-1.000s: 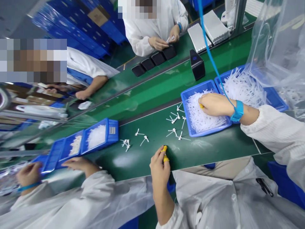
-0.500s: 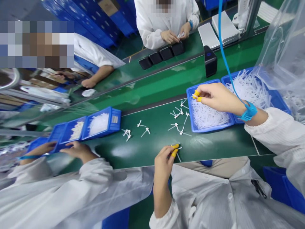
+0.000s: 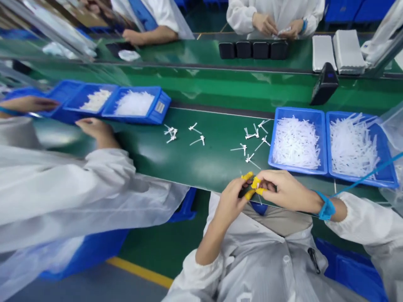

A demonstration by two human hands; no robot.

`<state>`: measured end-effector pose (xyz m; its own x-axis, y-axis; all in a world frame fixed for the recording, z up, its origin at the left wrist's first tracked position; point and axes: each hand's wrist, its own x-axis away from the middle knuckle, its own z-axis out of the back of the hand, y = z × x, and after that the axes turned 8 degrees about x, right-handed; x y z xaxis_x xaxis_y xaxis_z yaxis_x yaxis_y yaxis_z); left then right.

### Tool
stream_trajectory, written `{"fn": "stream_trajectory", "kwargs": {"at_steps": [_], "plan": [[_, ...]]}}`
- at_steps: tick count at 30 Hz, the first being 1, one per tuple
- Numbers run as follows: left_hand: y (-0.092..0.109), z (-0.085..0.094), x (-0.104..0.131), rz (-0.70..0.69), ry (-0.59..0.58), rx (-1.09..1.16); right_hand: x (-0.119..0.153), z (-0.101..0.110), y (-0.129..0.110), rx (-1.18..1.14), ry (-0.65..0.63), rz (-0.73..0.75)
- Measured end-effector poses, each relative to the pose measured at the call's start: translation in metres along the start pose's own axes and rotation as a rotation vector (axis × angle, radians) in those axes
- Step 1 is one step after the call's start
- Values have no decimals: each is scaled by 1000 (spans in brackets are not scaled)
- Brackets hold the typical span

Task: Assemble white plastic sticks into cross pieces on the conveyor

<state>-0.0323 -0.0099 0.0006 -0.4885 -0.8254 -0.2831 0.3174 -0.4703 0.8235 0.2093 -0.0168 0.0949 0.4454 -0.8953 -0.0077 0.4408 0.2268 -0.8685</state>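
My left hand (image 3: 232, 199) and my right hand (image 3: 285, 192) meet at the bench's front edge, yellow covers on the fingertips of both. My left fingers pinch a small white plastic strip piece (image 3: 260, 199), whose thin end shows below them. The right thumb and finger are closed against the same spot; a bit of white shows there, mostly hidden by the fingers. Beyond the hands lie several joined white strip pieces (image 3: 249, 159) on the green bench. To the right stands a blue bin of short white strips (image 3: 296, 168), beside another blue bin of longer strips (image 3: 362, 178).
A blue cord (image 3: 368, 179) runs from my right wristband to the right. Left of me, a co-worker's hand (image 3: 96, 128) is near blue bins (image 3: 134, 118) of white parts. Across the bench, another person's hands (image 3: 266, 24) work behind black boxes (image 3: 252, 50). A black stand (image 3: 325, 84) rises behind my bins.
My right hand has left the bin of short strips and come to my left hand, which still pinches its piece. The camera view has turned.
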Motion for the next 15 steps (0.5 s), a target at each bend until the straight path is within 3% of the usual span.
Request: {"fn": "stream_trajectory", "kwargs": {"at_steps": [3,6,10,15], "plan": [[-6,4,-1,-47,-18,-6,0,-14,28,39,29,-76],[-11,-4,-3,-51,2,-62,-1,-19,46,120,39,-63],[-8,-12,-5,13,-12,-143,-1,-21,55,192,30,28],[-3,-3,-7,22,-69,-96,0,-19,55,249,53,76]]}}
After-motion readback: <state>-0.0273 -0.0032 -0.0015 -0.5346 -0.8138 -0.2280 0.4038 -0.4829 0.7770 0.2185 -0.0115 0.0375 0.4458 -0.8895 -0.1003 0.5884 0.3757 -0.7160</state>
